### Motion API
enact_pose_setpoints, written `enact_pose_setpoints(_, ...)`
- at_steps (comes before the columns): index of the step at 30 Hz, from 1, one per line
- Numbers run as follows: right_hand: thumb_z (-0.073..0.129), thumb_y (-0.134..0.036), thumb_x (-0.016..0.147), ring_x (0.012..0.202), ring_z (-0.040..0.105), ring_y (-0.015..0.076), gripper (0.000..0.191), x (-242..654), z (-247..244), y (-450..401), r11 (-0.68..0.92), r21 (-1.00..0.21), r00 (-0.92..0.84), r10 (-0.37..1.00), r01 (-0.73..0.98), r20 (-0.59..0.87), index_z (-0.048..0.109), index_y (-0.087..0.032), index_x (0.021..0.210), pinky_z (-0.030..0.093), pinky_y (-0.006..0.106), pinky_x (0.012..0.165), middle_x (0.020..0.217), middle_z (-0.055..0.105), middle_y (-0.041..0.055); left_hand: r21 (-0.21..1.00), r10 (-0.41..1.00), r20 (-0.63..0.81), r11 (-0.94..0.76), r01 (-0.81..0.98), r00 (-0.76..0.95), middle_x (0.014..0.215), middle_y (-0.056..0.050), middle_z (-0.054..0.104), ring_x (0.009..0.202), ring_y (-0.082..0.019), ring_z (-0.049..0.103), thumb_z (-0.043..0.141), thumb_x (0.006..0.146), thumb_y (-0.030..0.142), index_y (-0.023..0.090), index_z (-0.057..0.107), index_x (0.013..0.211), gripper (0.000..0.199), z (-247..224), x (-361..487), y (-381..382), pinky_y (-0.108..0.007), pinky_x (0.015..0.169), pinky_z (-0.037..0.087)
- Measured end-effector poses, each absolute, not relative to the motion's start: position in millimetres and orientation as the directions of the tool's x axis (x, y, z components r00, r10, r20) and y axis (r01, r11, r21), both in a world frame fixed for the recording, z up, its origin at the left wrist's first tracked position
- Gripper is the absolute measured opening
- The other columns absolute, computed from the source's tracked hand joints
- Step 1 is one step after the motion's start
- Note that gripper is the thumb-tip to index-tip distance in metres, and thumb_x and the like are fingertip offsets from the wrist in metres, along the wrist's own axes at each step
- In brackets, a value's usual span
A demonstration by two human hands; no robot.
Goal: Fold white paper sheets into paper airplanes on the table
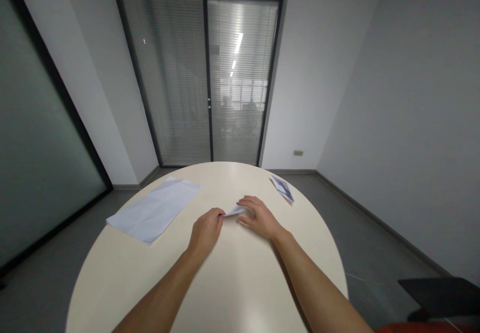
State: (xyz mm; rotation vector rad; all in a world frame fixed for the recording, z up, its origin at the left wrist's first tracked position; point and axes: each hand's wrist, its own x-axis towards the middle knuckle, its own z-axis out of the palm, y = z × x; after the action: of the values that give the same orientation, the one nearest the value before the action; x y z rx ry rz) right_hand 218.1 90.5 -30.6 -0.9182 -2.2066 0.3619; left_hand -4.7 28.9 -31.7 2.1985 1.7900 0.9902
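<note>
**Pinching a small paper (233,211) just below the centre of the frame**

Holding the small paper by its left end with the left hand (205,230), with thumb and fingers pressed firmly together on it. Bringing the right hand (259,217) to the other end with a loose grip, thumb spread well away from the curled fingers (cannot tell whether actually touching the paper there). Keeping the small paper slightly tilted, right end higher, above the middle of the round, cream-coloured surface (247,278).

On the left of the frame, near the rim of the surface, a large white sheet (157,209) with creases. Right of centre, also near the rim, a folded paper (283,188) with dark, purplish markings. In the upper middle, glass panels with blinds (176,83), framed in black.
</note>
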Motion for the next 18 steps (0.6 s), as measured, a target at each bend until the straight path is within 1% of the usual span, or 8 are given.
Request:
enact_pose_setpoints(2, 0.074, -0.031, 0.084, 0.134, 0.049, 0.0284, 0.042, 219.6, -33.1, 92.3, 0.68, -0.467, -0.487, 0.732, 0.566, 0.476, 0.066, -0.024, 0.125, 0.023, 0.054, 0.118, 0.128, 0.068, 0.009, 0.512, 0.91, 0.41, -0.282, 0.811, 0.057, 0.1, -0.001, 0.073, 0.093, -0.017, 0.067, 0.049, 0.096, 0.018, 0.023, 0.064, 0.1, 0.017, -33.5, -5.5, 30.2, -0.027, 0.083, 0.045)
enact_pose_setpoints(4, 0.071, -0.029, 0.086, 0.132, 0.05, 0.0288, 0.033, 221.0, -34.6, 94.1, 0.646, -0.463, -0.466, 0.761, 0.606, 0.452, 0.069, -0.024, 0.118, 0.02, 0.056, 0.118, 0.121, 0.071, 0.0082, 0.538, 0.91, 0.413, -0.27, 0.798, 0.03, 0.1, -0.001, 0.073, 0.093, -0.018, 0.067, 0.049, 0.096, 0.019, 0.023, 0.064, 0.101, 0.016, -35.8, -6.6, 32.0, -0.027, 0.082, 0.045)
enact_pose_setpoints(7, 0.068, -0.028, 0.088, 0.118, 0.06, 0.026, 0.017, 222.7, -34.1, 95.4, 0.625, -0.481, -0.444, 0.778, 0.615, 0.445, 0.074, -0.024, 0.103, 0.025, 0.051, 0.116, 0.108, 0.075, 0.0065, 0.585, 0.914, 0.406, -0.254, 0.77, -0.007, 0.099, -0.001, 0.074, 0.092, -0.018, 0.067, 0.05, 0.095, 0.022, 0.023, 0.064, 0.1, 0.015, -38.4, -8.2, 34.9, -0.027, 0.081, 0.046)
enact_pose_setpoints(9, 0.065, -0.029, 0.09, 0.105, 0.064, 0.0226, 0.012, 223.0, -32.5, 95.1, 0.62, -0.509, -0.443, 0.784, 0.597, 0.435, 0.074, -0.023, 0.096, 0.028, 0.046, 0.113, 0.101, 0.075, 0.0048, 0.611, 0.916, 0.401, -0.244, 0.753, -0.029, 0.099, -0.001, 0.074, 0.091, -0.018, 0.067, 0.051, 0.095, 0.023, 0.024, 0.065, 0.099, 0.014, -38.8, -9.1, 36.2, -0.026, 0.08, 0.046)
enact_pose_setpoints(11, 0.062, -0.031, 0.092, 0.095, 0.065, 0.0206, 0.014, 222.8, -30.6, 94.0, 0.599, -0.546, -0.425, 0.801, 0.586, 0.422, 0.073, -0.022, 0.094, 0.036, 0.04, 0.106, 0.098, 0.075, 0.0047, 0.626, 0.917, 0.396, -0.223, 0.747, -0.058, 0.098, -0.001, 0.074, 0.089, -0.018, 0.068, 0.052, 0.094, 0.025, 0.024, 0.065, 0.099, 0.013, -38.6, -9.8, 36.9, -0.026, 0.079, 0.046)
enact_pose_setpoints(13, 0.061, -0.032, 0.092, 0.092, 0.065, 0.0202, 0.016, 222.4, -28.6, 92.8, 0.574, -0.577, -0.402, 0.819, 0.581, 0.41, 0.073, -0.02, 0.096, 0.043, 0.034, 0.094, 0.098, 0.075, 0.0056, 0.633, 0.916, 0.392, -0.201, 0.747, -0.085, 0.098, -0.001, 0.074, 0.089, -0.018, 0.068, 0.053, 0.094, 0.026, 0.025, 0.065, 0.098, 0.013, -38.3, -10.3, 37.5, -0.025, 0.077, 0.045)
enact_pose_setpoints(15, 0.061, -0.032, 0.092, 0.089, 0.065, 0.0196, 0.018, 222.0, -27.0, 91.8, 0.561, -0.595, -0.4, 0.828, 0.575, 0.394, 0.072, -0.019, 0.097, 0.045, 0.029, 0.082, 0.096, 0.074, 0.0057, 0.641, 0.919, 0.382, -0.186, 0.744, -0.099, 0.098, -0.001, 0.074, 0.089, -0.017, 0.068, 0.054, 0.094, 0.027, 0.025, 0.065, 0.098, 0.012, -38.6, -10.9, 38.1, -0.025, 0.076, 0.045)
enact_pose_setpoints(18, 0.059, -0.033, 0.093, 0.082, 0.064, 0.018, 0.019, 222.5, -26.6, 91.6, 0.536, -0.612, -0.398, 0.844, 0.582, 0.36, 0.072, -0.02, 0.097, 0.043, 0.027, 0.074, 0.092, 0.074, 0.0037, 0.658, 0.93, 0.348, -0.155, 0.737, -0.115, 0.098, -0.001, 0.074, 0.09, -0.017, 0.068, 0.056, 0.093, 0.028, 0.025, 0.065, 0.099, 0.011, -40.1, -12.2, 39.6, -0.025, 0.075, 0.045)
